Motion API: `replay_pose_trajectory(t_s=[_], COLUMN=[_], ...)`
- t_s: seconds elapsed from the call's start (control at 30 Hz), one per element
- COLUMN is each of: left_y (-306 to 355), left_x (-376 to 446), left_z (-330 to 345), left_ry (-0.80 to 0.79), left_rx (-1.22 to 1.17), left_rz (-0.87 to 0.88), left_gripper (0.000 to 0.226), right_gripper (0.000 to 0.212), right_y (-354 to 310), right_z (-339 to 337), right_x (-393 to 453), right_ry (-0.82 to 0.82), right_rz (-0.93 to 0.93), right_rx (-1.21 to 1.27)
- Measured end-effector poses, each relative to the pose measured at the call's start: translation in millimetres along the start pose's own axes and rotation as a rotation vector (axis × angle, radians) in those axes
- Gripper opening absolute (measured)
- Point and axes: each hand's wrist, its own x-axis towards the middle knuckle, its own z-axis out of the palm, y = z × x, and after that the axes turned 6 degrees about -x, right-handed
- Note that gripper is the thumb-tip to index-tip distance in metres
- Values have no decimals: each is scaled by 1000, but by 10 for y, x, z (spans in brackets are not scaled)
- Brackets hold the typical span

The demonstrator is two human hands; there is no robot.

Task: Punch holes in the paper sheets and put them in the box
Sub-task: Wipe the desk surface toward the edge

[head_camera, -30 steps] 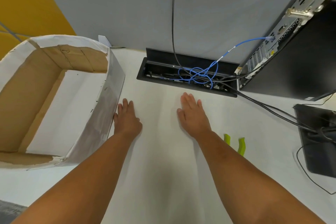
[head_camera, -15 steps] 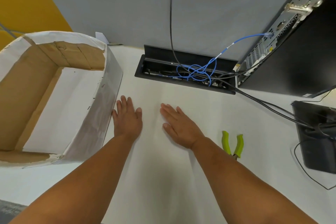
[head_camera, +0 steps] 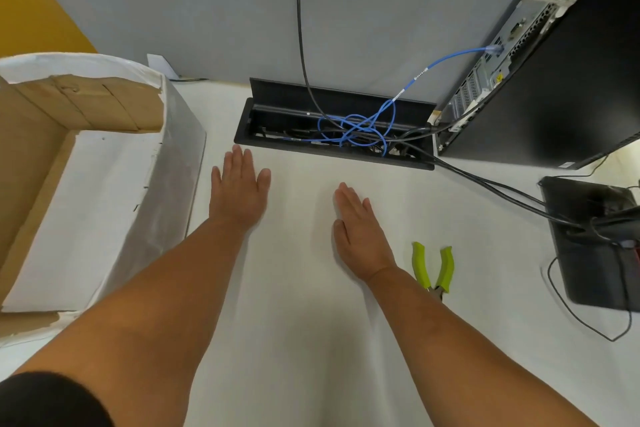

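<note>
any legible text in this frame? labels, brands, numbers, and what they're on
None legible.
Blue cable: white tags with dark marks, too small to read.
Computer tower: a small yellow sticker and port markings on the rear panel, blurred.
Box, green-handled pliers, black stand: no print visible.

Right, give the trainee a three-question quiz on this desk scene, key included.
1. True or false: the right hand holds the green-handled punch pliers.
2. The box stands on which side of the left hand? A) its left B) its right C) behind the computer tower
3. Fill in: the blue cable coils in the open black ____ tray.

Key: 1 false, both hands lie flat and empty on the white surface; 2 A; 3 cable.
</note>
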Motion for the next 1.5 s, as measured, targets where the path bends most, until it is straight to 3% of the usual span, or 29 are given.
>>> replay_pose_trajectory(t_s=[0.4,0.53,0.77,1.03,1.23,1.33,1.4,1.5], left_y=[322,323,565,583,462,446,434,359], left_x=[-456,-351,24,-176,-766,-1068,-1224,-1292], left_z=[188,134,178,222,226,221,198,139], left_ry=[-224,-188,-185,-260,-329,-383,-350,-158], left_rx=[67,-103,-68,76,32,-102,-278,-512], left_rz=[505,415,209,536,658,683,616,347], left_gripper=[66,66,61,59,61,60,61,65], right_gripper=[56,56,54,54,53,55,57,63], right_y=[42,142,215,245,228,213,189,157], right_z=[-65,-107,-126,-133,-168,-178,-170,-139], right_x=[-26,-79,-96,-79,-96,-123,-170,-209], right_ry=[137,140,137,126,75,26,-11,-49], right_rz=[167,169,139,123,117,105,75,53], right_rx=[48,-19,3,7,7,-18,-52,-147])
